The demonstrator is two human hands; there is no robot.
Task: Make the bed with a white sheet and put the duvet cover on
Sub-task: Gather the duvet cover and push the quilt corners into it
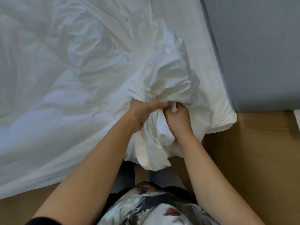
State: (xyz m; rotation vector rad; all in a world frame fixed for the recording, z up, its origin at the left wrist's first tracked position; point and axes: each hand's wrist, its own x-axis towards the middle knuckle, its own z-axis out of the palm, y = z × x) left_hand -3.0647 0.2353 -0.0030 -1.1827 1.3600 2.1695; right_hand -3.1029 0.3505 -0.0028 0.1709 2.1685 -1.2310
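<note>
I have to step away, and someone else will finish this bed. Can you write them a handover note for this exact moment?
Left hand: grips the bunched duvet cover.
Right hand: grips the same bunch, right beside the left.
Where things are: the cover is gathered in a heap at the near corner of the bed, its lower end hanging over the edge toward the floor. The duvet lies spread and rumpled across the bed.
Done: a white sheet looks smooth on the mattress by the grey panel.
Left: find the cover's opening, work it over the duvet, then spread it flat.
</note>
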